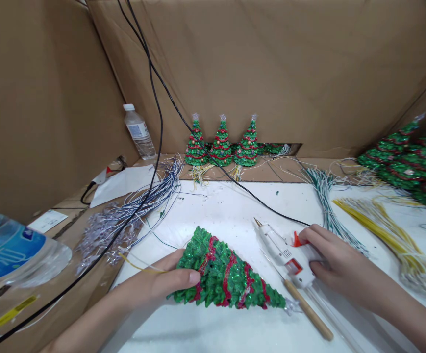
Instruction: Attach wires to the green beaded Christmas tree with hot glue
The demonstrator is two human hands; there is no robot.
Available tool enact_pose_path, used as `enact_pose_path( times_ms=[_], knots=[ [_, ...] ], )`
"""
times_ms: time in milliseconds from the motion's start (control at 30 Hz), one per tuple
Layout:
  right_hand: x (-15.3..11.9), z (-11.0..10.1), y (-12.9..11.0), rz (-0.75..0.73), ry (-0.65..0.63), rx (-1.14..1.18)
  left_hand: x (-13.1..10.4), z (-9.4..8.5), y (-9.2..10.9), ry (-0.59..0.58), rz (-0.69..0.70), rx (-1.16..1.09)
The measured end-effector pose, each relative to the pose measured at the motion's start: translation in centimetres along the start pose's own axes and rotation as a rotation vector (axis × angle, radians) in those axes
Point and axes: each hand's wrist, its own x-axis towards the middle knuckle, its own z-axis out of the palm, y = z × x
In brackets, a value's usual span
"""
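A green glittery tree figure with red garlands [227, 272] lies on its side, its clear star tip pointing right. My left hand [168, 279] is closed around its base, thumb on top, with yellow and white wires beside the fingers. On the right, my right hand [325, 252] grips the handle of a white and red glue gun [282, 247], whose metal nozzle points to the upper left. A clear glue stick extends from the gun's rear. Just left of the gun lies an awl with a wooden handle [308, 310].
Three small trees [220, 144] stand at the back. Wire bundles [154, 189] lie left, with green [325, 201] and yellow ones [392, 235] right. More trees [411, 162] are far right. Bottles [139, 132] stand left. A black cable [161, 113] crosses the view.
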Motion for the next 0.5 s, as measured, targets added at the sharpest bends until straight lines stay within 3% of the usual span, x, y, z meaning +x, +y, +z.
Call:
enact_pose_path(
  times_ms=[500],
  knots=[
    [-0.06, 0.06, -0.01, -0.017, 0.022, 0.001, -0.25, 0.21, 0.28, -0.002, -0.001, 0.009]
  ],
)
